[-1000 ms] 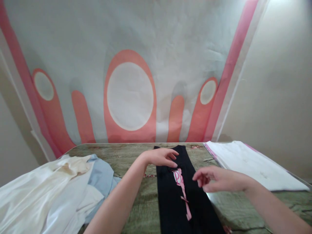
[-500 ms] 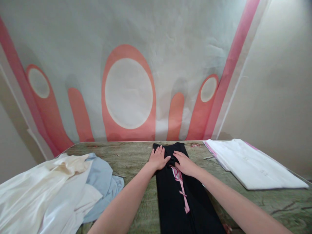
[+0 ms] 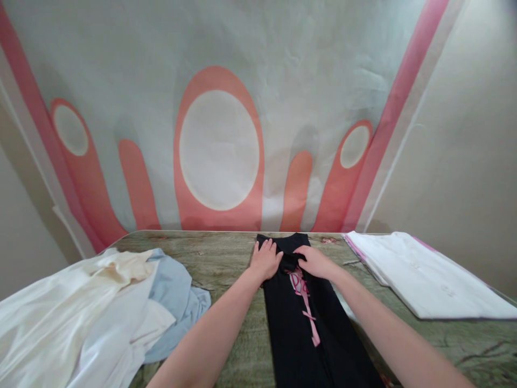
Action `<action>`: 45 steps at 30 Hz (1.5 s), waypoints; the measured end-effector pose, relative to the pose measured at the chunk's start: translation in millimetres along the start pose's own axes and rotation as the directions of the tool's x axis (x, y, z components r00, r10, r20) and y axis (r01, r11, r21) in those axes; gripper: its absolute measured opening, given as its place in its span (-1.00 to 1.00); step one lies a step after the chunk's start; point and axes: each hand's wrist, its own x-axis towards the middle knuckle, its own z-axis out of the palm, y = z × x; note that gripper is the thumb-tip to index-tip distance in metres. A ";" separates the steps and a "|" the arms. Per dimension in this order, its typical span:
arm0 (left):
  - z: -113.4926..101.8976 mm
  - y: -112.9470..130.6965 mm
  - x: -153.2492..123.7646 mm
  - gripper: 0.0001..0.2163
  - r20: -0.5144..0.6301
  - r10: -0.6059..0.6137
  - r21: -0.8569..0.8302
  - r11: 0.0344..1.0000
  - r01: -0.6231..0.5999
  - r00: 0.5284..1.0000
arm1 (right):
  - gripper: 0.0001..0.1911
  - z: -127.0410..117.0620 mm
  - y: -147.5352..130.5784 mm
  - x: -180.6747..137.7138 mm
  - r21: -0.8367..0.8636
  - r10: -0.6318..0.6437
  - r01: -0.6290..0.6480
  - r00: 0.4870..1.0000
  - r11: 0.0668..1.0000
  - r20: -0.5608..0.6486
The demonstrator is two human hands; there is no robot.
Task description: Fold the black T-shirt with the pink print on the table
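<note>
A black T-shirt (image 3: 287,337) lies in a long narrow strip on the table, its neckline end at the far edge. Part of a pink print (image 3: 309,318) shows along the middle, where the folded sides meet. My left hand (image 3: 265,260) rests flat near the neckline with fingers stretched out, pressing the left side. On the right side, my right hand (image 3: 315,262) has its fingers curled and pinches the black fabric just below the neckline. The cloth there is bunched and slightly raised.
To the left is a loose pile of cream, white and light blue garments (image 3: 177,291). Folded white clothing (image 3: 432,280) lies flat on the right. The wood-patterned table (image 3: 226,253) meets a wall with a pink and grey printed backdrop (image 3: 218,221).
My right hand has drawn its fingers together on the black fabric and shifted it a little near the neckline. My left hand stays in place. The view has tilted slightly.
</note>
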 end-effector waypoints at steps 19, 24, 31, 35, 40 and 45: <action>-15.7 15.8 12.3 -0.46 -0.015 -0.069 -0.599 0.800 0.046 0.997 | -0.68 9.4 -6.8 3.8 0.221 0.183 -0.102 0.903 0.970 -0.388; -12.4 13.3 27.3 -0.63 0.091 -0.305 -0.868 0.442 0.226 0.948 | -0.68 4.9 -13.8 3.5 0.297 0.178 -0.054 0.896 0.953 -0.407; 1.4 19.8 53.0 -0.51 0.271 -0.460 -0.923 0.125 0.363 0.846 | -0.66 10.7 -14.9 2.9 0.278 0.149 -0.043 0.915 0.960 -0.374; 3.2 17.0 53.3 -0.53 0.263 -0.498 -0.928 0.104 0.358 0.827 | -0.63 16.6 -15.3 1.6 0.257 0.107 -0.016 0.934 0.966 -0.341; -0.1 10.0 44.7 -0.53 0.213 -0.452 -0.934 0.166 0.316 0.866 | -0.38 14.2 -15.0 -1.8 0.230 -0.006 0.070 0.964 0.971 -0.265; -0.6 4.7 40.3 -0.53 0.107 -0.406 -0.876 0.393 0.279 0.908 | -0.54 0.0 11.6 1.2 0.316 0.067 0.020 0.963 0.949 -0.262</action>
